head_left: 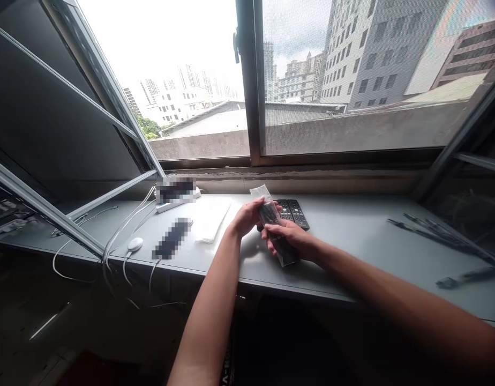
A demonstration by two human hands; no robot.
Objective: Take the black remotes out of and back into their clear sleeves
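While white sheets (212, 222) lie on the bench (352, 230), the left hand (247, 216) grips the upper part of a clear bag (268, 213), dark inside, held above the bench; the right hand (290, 238) clasps its lower part; black remotes (298, 214) lie just beyond, cables (436, 233) farther right.

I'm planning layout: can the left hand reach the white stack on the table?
Probably yes: nothing visible blocks the way from the left hand to the white stack, though that hand grips the bagged dark item.
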